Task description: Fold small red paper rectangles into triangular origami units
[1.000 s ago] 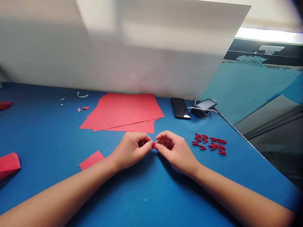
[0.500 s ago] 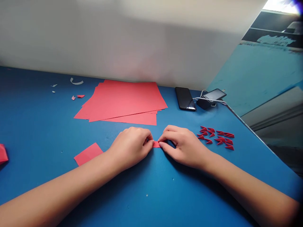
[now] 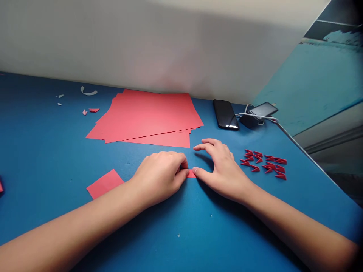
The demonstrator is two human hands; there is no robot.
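A small red paper strip [image 3: 191, 173] lies on the blue table between my two hands. My left hand [image 3: 163, 175] pinches its left end between thumb and curled fingers. At the strip's right end, the thumb of my right hand [image 3: 222, 168] touches the paper, while the other fingers are raised and spread apart. A flat red paper square [image 3: 104, 184] rests beyond my left forearm, partly covered by it. To the right of my right hand sit several small folded red paper pieces [image 3: 269, 167].
Large red sheets [image 3: 150, 117] are stacked near the wall. A black phone [image 3: 226, 114] and a second device [image 3: 263, 109] with a white cable lie at the back right. Paper scraps [image 3: 89, 91] are at the back left.
The fingers of my right hand have opened and lifted away from the thumb, which stays at the strip. The whole view has shifted slightly.
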